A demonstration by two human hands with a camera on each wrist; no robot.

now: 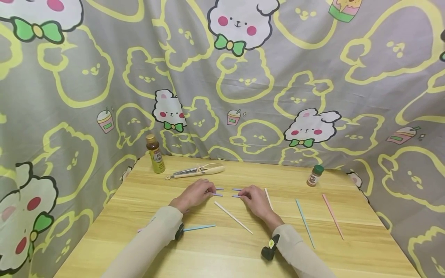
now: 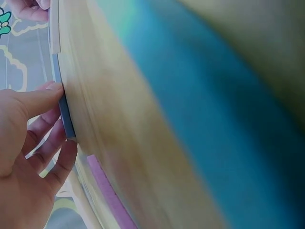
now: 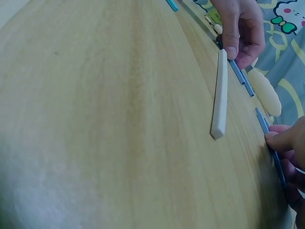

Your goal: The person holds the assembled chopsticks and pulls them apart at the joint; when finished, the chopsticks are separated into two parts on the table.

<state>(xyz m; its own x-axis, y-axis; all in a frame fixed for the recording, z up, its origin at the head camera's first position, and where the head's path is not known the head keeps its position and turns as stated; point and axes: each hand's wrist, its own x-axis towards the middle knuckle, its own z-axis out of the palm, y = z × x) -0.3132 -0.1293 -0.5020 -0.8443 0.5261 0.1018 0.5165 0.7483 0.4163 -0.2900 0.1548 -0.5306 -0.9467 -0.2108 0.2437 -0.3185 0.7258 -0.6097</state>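
A grey cartoon curtain [image 1: 248,87] hangs behind a wooden table [image 1: 222,256]. Mid-frame, apart from each other, the left hand [image 1: 198,193] and right hand [image 1: 256,201] each pinch at least 1 purple stick [image 1: 218,195]; 4 show, 2 per hand. A light fingertip hold, keeping each pair parallel, should serve best. Outward: 2 white sticks [image 1: 233,217], centre and right of centre; 1 blue stick [image 1: 305,223] and 1 pink stick [image 1: 333,216] at lower right; blue [image 1: 199,228] at lower left, 1 or 2, unclear. Farther: 1 pair of tongs [image 1: 196,171], left of centre; 1 tall bottle [image 1: 158,159], left; 1 small jar [image 1: 314,177], right.
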